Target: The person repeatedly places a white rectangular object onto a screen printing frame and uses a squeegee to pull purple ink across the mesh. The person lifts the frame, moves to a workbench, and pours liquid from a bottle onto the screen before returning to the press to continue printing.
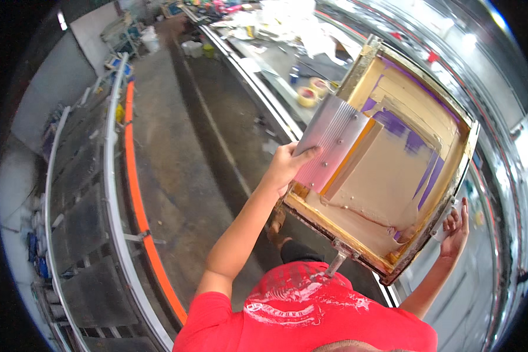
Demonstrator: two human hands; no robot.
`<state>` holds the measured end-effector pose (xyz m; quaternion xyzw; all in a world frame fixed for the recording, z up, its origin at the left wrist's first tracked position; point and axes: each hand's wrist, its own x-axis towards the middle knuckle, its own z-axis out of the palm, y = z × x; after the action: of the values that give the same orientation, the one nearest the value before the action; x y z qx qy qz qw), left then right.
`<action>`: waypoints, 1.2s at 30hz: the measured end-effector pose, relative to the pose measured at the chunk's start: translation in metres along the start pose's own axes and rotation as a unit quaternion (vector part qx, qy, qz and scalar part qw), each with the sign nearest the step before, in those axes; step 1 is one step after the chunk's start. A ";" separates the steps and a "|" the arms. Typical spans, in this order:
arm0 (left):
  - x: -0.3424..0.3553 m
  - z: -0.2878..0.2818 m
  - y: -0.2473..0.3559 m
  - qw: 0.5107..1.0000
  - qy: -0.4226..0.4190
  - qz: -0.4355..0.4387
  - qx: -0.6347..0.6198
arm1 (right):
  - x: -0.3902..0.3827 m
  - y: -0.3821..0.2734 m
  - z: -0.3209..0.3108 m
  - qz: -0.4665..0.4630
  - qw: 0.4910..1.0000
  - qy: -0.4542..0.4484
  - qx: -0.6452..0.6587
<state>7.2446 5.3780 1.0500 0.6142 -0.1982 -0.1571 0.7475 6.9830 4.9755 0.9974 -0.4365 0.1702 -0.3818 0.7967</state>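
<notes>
My left hand (291,166) is closed on the end of a squeegee (328,148) with a wide ribbed metal handle and an orange-edged blade. The squeegee rests inside a screen printing frame (366,64), along its left side. Beige ink (387,170) is spread over the mesh, with purple patches showing through. At the frame's right edge, my right hand (453,234) has its fingers curled by a metal bracket (443,226), the index finger pointing up. A metal clamp (340,253) sticks out from the frame's near edge.
A long printing table (264,97) with a metal rail runs away ahead, bearing tape rolls (308,97) and papers. Another long table (88,223) with an orange rail (141,205) stands left. Between them lies a dark floor aisle (188,152). White buckets (149,38) stand far off.
</notes>
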 end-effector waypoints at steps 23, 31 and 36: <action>-0.388 0.339 -0.269 0.718 0.679 0.145 0.049 | 0.065 0.048 -0.122 0.155 0.878 -0.454 0.005; -0.321 0.195 -0.379 0.775 0.625 0.088 0.024 | 0.102 0.255 -0.079 0.204 0.854 -0.479 -0.026; -0.211 0.045 -0.389 0.776 0.628 0.038 0.039 | 0.147 0.408 0.032 0.193 0.865 -0.458 -0.072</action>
<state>7.0416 5.3641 0.6547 0.5974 0.2864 0.2997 0.6866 7.2853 5.0159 0.6879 -0.5768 -0.1060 0.0360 0.8092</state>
